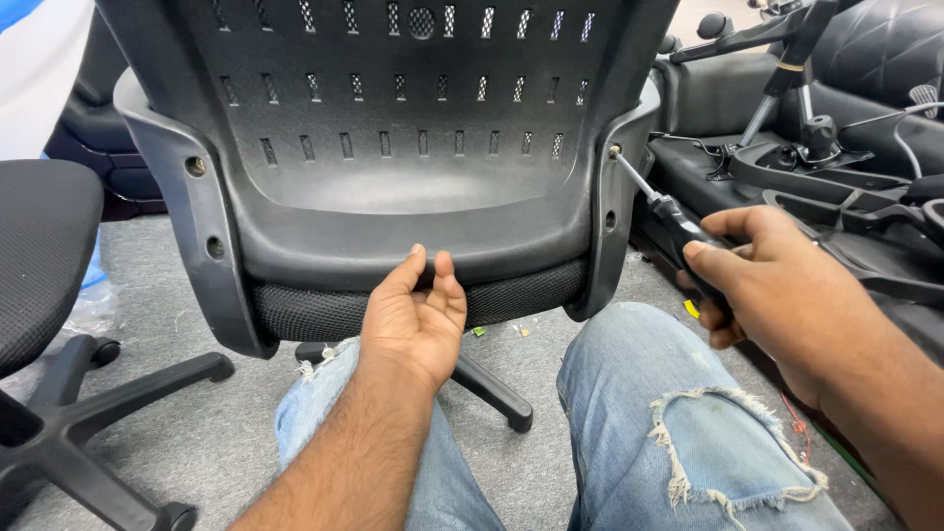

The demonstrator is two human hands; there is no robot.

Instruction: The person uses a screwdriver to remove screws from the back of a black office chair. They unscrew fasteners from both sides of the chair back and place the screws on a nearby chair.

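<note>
A black office chair back (393, 147) with slotted plastic fills the upper middle of the head view. My left hand (413, 320) reaches under its lower edge, fingertips touching the plastic rim above the mesh seat (315, 310). My right hand (777, 290) grips the black handle of a screwdriver (657, 204). The tip of its metal shaft sits on a screw (614, 151) in the chair's right side bracket. My knees in torn blue jeans (649, 413) are below.
Another black chair with a mesh seat (39, 256) and star base (88, 413) stands at the left. Loose chair parts and mechanisms (816, 157) lie at the right. Grey carpet (206, 433) covers the floor. A person in white (39, 69) is at the top left.
</note>
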